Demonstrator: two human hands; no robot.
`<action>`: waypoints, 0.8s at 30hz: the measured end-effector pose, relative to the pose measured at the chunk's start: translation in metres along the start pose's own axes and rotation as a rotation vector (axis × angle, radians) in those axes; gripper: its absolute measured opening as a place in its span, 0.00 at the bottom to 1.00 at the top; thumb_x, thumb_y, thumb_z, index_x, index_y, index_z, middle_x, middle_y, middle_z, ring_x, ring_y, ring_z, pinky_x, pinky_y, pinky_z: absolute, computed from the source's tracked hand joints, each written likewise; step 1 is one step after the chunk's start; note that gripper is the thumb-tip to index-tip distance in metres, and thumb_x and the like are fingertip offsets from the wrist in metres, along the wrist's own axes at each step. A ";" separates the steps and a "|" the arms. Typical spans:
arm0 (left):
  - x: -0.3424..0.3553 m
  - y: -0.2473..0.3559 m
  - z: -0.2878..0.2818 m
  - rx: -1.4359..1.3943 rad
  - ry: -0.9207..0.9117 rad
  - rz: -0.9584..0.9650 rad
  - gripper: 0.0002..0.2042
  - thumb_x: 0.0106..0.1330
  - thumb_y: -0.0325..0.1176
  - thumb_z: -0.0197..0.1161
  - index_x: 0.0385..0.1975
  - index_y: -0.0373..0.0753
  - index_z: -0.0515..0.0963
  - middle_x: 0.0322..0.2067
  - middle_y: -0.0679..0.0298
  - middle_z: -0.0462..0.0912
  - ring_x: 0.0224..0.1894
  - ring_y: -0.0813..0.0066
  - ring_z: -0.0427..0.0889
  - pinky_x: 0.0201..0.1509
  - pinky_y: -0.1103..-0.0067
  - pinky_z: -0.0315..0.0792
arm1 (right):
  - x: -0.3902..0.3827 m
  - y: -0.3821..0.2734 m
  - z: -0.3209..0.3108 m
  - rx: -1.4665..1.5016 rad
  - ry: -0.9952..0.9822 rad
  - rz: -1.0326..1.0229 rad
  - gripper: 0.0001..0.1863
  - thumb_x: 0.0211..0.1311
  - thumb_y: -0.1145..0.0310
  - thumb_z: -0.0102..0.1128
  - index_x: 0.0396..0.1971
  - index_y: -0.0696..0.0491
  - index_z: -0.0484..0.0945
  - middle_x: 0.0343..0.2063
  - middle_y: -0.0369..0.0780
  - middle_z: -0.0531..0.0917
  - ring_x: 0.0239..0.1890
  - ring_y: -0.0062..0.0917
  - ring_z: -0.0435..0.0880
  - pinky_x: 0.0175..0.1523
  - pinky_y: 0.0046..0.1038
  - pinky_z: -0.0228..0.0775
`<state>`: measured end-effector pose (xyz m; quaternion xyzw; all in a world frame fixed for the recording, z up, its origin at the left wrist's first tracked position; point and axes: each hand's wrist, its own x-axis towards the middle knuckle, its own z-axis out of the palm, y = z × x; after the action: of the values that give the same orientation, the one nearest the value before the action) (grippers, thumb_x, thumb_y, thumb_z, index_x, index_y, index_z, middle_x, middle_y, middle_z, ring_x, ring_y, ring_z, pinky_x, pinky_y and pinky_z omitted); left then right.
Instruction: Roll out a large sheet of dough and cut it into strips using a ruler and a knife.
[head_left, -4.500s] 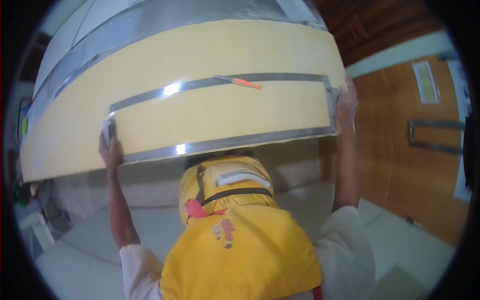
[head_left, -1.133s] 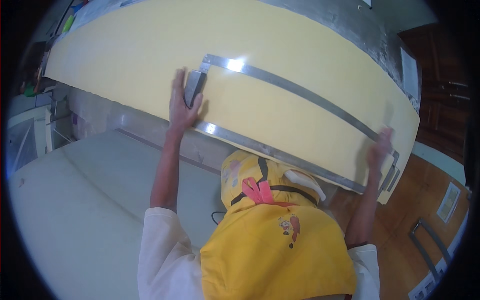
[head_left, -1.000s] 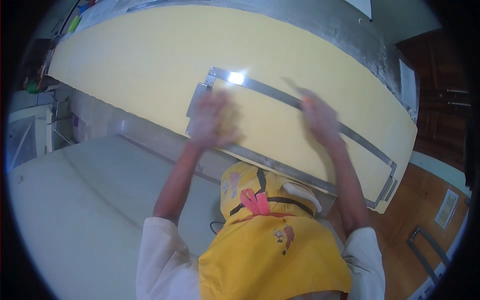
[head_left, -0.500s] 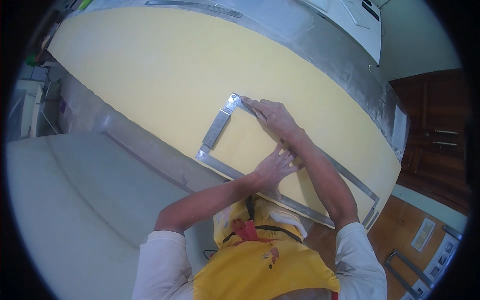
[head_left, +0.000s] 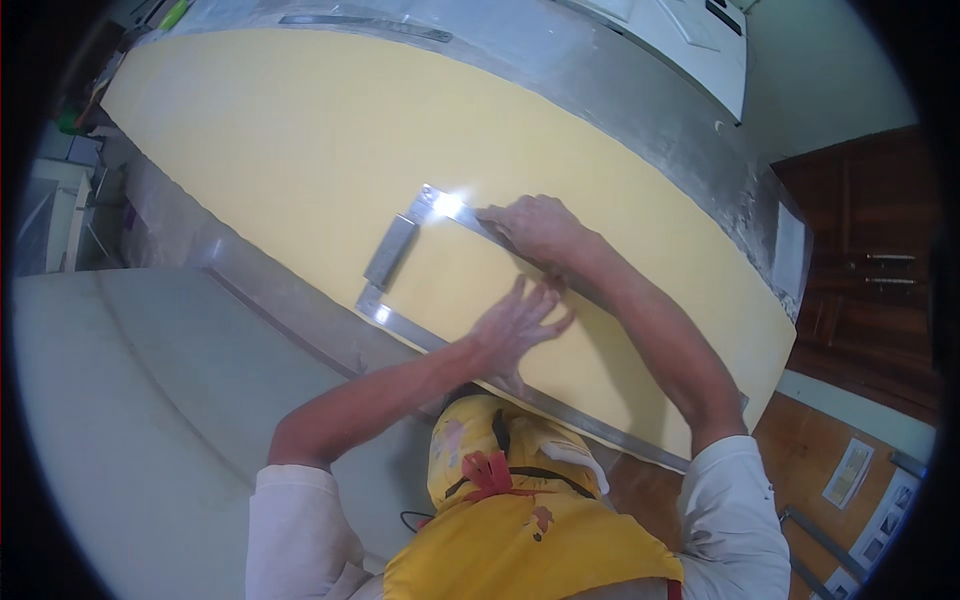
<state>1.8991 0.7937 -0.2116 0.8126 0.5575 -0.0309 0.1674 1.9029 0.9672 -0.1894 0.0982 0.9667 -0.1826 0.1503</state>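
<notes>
A large, smooth yellow sheet (head_left: 300, 110), which looks like rolled-out dough, covers much of the worktop. Flat on it lies a long rectangular metal frame (head_left: 560, 409) with a raised grip bar at its left end. My right hand (head_left: 540, 230) is closed over the far bar of this frame, fingers curled; the underside of the grip is hidden. Inside the frame, my left hand (head_left: 512, 325) has its fingers spread low over the sheet, its thumb at the near bar. My right forearm hides part of the far bar and the frame's right end.
A metal strip (head_left: 365, 25) lies on the grey worktop (head_left: 560, 70) beyond the sheet. A white appliance (head_left: 690, 40) stands at the far right, near brown wooden cabinets (head_left: 870, 270). A pale, smooth surface (head_left: 150, 400) fills the lower left.
The metal frame has shifted left across the sheet, and my left hand has moved left with it. My right hand stays about where it was, now farther from the frame's far-left corner.
</notes>
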 end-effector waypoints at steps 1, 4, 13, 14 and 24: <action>0.003 0.003 -0.005 -0.018 -0.013 -0.003 0.65 0.28 0.70 0.75 0.70 0.43 0.55 0.68 0.43 0.55 0.72 0.45 0.53 0.69 0.46 0.54 | -0.030 0.014 0.003 -0.002 0.005 0.017 0.17 0.72 0.60 0.48 0.57 0.39 0.76 0.35 0.44 0.85 0.38 0.41 0.84 0.43 0.43 0.75; 0.004 0.009 -0.019 0.049 -0.003 -0.035 0.64 0.25 0.68 0.77 0.68 0.42 0.59 0.71 0.41 0.52 0.74 0.45 0.50 0.69 0.47 0.55 | -0.117 0.055 0.013 0.040 0.027 -0.046 0.17 0.69 0.63 0.49 0.56 0.39 0.77 0.33 0.46 0.85 0.38 0.41 0.85 0.43 0.43 0.75; 0.018 0.034 -0.034 0.211 -0.145 -0.160 0.68 0.19 0.72 0.76 0.68 0.42 0.61 0.73 0.43 0.47 0.76 0.47 0.44 0.71 0.48 0.54 | -0.395 0.177 0.040 -0.093 -0.135 0.086 0.18 0.69 0.64 0.51 0.57 0.39 0.77 0.32 0.43 0.85 0.36 0.39 0.84 0.40 0.41 0.75; 0.020 0.037 -0.038 0.219 -0.184 -0.176 0.68 0.18 0.72 0.76 0.68 0.41 0.61 0.73 0.43 0.47 0.77 0.47 0.43 0.71 0.47 0.54 | -0.420 0.189 0.042 -0.102 -0.144 0.088 0.19 0.68 0.65 0.52 0.57 0.39 0.77 0.31 0.43 0.85 0.35 0.39 0.84 0.39 0.41 0.74; 0.036 0.057 -0.036 0.201 -0.177 -0.243 0.70 0.17 0.64 0.82 0.70 0.43 0.55 0.73 0.44 0.47 0.76 0.47 0.45 0.70 0.49 0.58 | -0.599 0.263 0.073 -0.291 -0.301 0.257 0.23 0.67 0.70 0.44 0.57 0.32 0.77 0.31 0.39 0.84 0.34 0.36 0.84 0.39 0.37 0.75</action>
<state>1.9603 0.8185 -0.1727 0.7460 0.6288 -0.1776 0.1287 2.5459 1.0991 -0.1434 0.1691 0.9291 -0.0333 0.3273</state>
